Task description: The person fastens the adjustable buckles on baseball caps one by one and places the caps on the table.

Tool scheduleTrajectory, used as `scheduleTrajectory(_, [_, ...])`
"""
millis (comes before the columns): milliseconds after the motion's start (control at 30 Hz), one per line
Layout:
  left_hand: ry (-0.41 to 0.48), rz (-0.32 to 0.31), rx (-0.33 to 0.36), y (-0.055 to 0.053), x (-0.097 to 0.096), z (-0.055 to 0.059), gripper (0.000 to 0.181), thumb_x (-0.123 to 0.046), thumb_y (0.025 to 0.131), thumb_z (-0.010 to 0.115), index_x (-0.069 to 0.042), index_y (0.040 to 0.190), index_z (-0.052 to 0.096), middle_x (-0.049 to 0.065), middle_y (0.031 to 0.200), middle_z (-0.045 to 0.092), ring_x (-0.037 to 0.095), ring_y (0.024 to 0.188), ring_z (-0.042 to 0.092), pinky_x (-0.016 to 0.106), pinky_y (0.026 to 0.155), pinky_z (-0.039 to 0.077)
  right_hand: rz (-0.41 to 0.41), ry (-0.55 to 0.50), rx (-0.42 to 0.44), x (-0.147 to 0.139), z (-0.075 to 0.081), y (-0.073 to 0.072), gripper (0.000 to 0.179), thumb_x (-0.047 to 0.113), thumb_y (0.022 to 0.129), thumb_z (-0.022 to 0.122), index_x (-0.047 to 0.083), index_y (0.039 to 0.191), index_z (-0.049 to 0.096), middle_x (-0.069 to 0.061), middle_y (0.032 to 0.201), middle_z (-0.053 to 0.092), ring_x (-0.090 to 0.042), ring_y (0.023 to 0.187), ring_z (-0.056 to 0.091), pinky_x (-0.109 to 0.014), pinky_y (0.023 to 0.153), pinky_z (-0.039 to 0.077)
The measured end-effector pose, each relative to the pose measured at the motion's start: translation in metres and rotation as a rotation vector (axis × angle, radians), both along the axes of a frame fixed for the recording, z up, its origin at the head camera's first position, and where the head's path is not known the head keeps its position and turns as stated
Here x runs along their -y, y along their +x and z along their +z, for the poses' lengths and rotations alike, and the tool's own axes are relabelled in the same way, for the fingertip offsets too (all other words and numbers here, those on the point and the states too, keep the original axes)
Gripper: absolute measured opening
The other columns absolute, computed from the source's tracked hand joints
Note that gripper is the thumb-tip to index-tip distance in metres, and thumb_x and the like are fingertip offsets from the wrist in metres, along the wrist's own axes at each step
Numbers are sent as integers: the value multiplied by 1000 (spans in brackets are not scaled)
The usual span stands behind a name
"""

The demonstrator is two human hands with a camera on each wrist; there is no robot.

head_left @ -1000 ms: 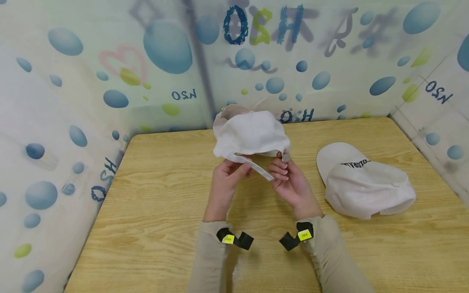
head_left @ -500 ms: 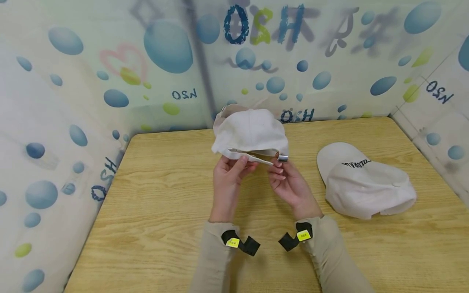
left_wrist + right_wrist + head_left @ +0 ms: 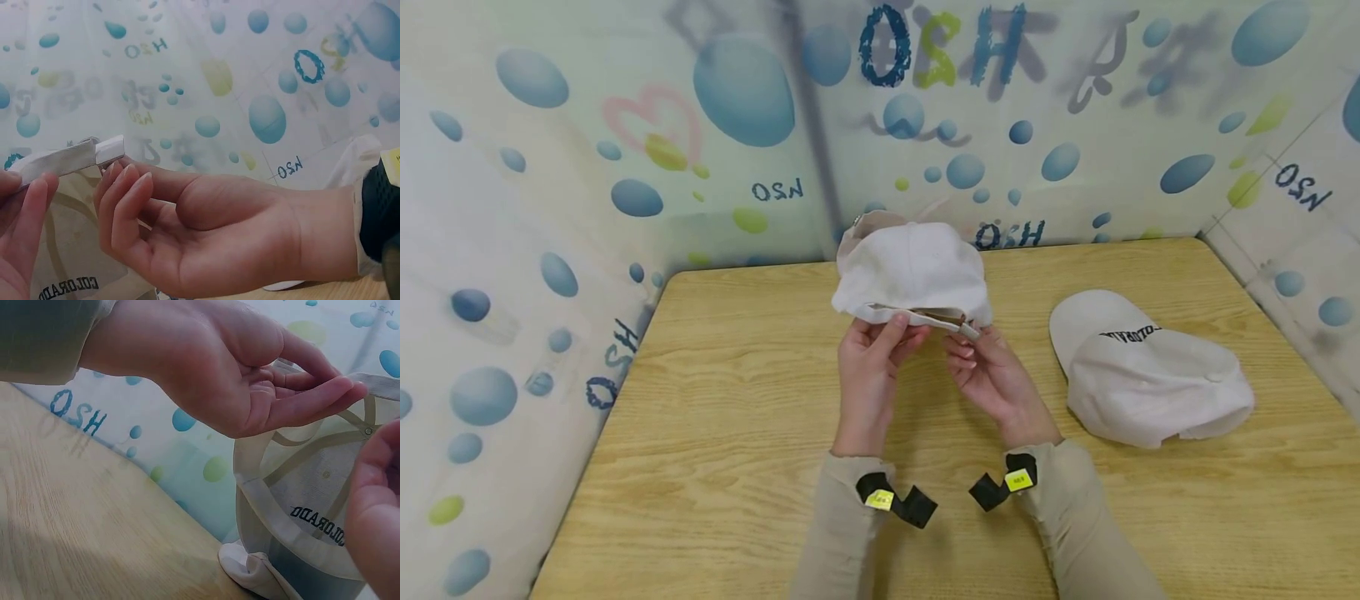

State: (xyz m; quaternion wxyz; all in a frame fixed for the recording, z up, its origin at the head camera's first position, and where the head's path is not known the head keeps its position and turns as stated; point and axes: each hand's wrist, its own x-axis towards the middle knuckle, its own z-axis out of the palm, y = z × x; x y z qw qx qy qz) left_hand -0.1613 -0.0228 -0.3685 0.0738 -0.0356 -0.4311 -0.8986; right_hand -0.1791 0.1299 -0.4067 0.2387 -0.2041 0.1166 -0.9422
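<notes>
In the head view a white baseball cap (image 3: 913,267) is held up at the back half of the table, its rear opening facing me. My left hand (image 3: 867,379) pinches the cap's back strap (image 3: 56,164) between thumb and fingers. At the strap's other end is a silvery metal buckle (image 3: 970,332), which my right hand (image 3: 1002,387) pinches with its fingertips; the strap's end now lies at the buckle. The right wrist view looks into the cap's inside (image 3: 312,481), with dark COLORADO lettering showing reversed. Part of the strap is hidden under my left fingers.
A second white cap (image 3: 1150,375) with dark lettering lies on the wooden table (image 3: 722,417) to the right. Beige cloth with a small metal piece (image 3: 856,222) shows behind the held cap's upper left. A bubble-printed wall sheet (image 3: 737,167) rises behind the table.
The strap's loose end, which hung down clear of the buckle, has come up and right to meet it. My left hand has shifted slightly right; the buckle has tilted in my right fingers.
</notes>
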Motion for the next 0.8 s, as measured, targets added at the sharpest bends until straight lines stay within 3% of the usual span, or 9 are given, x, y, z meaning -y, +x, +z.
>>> scheduleTrajectory(267, [6,1,-1,1,0,1,21,-7,83,63,1,99,52,15,82,62,22,71,64,30,68,51,-5,23,-23,0,1,0,11,7,93,43,2,96,53,-7,84,52,-13,71,48,-21,62,40])
scheduleTrajectory(467, [-26,-27,-11,1,-1,1,25,-9,83,63,3,102,51,16,85,62,24,74,64,34,70,51,-15,29,-20,-1,0,0,15,6,93,42,4,103,53,-8,91,55,-14,76,51,-21,65,42])
scheduleTrajectory(533, [-48,-40,-24,2,-2,0,26,-11,83,64,3,102,52,15,86,62,23,75,64,36,72,51,-19,31,-22,-2,0,0,17,6,93,43,4,106,54,-10,95,57,-15,80,53,-21,68,44])
scheduleTrajectory(567, [-58,-46,-45,-5,-2,-12,26,-12,83,64,2,102,53,14,87,63,22,76,64,35,72,51,-18,31,-22,-2,-1,0,18,6,93,42,4,107,54,-10,96,58,-16,83,54,-21,69,45])
scheduleTrajectory(700, [-163,-86,-66,-4,-3,-14,28,-15,81,67,4,100,58,16,91,63,22,79,63,37,74,50,-22,45,-29,-2,-1,0,20,5,93,43,3,108,55,-12,99,60,-17,87,57,-22,73,46])
scheduleTrajectory(767, [-213,-97,-57,-4,-4,-14,27,-15,80,67,4,98,60,16,91,62,22,78,63,37,74,50,-26,56,-32,-1,-1,0,20,6,93,42,3,108,55,-12,100,59,-16,86,57,-22,73,46])
scheduleTrajectory(800, [-243,-101,-36,3,-5,-2,27,-15,79,68,5,96,60,17,89,62,23,77,63,39,74,50,-28,61,-32,-1,0,0,20,6,93,43,3,108,55,-12,100,59,-16,86,57,-21,73,46])
